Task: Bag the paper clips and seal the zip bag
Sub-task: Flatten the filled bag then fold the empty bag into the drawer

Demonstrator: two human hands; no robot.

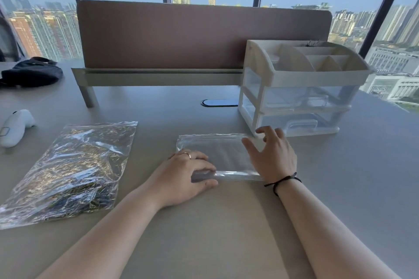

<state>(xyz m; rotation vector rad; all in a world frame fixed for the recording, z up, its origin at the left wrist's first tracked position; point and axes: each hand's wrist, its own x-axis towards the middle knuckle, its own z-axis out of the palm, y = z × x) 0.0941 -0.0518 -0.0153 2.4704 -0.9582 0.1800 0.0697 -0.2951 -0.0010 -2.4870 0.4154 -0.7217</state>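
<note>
A small clear zip bag (220,149) lies flat on the grey table in front of me and looks empty. My left hand (188,174) grips its near left edge, fingers curled over the plastic and thumb below it. My right hand (272,156) rests on the bag's right side with fingers spread apart, palm down. A larger clear zip bag (74,170) stuffed with many gold and dark paper clips lies to the left, apart from both hands.
A white desk organiser (301,90) with clear drawers stands just behind my right hand. A brown divider panel (181,36) crosses the back. A white handheld device (13,127) and a dark cloth bundle (31,72) lie far left. A cable port (217,102) sits mid-table.
</note>
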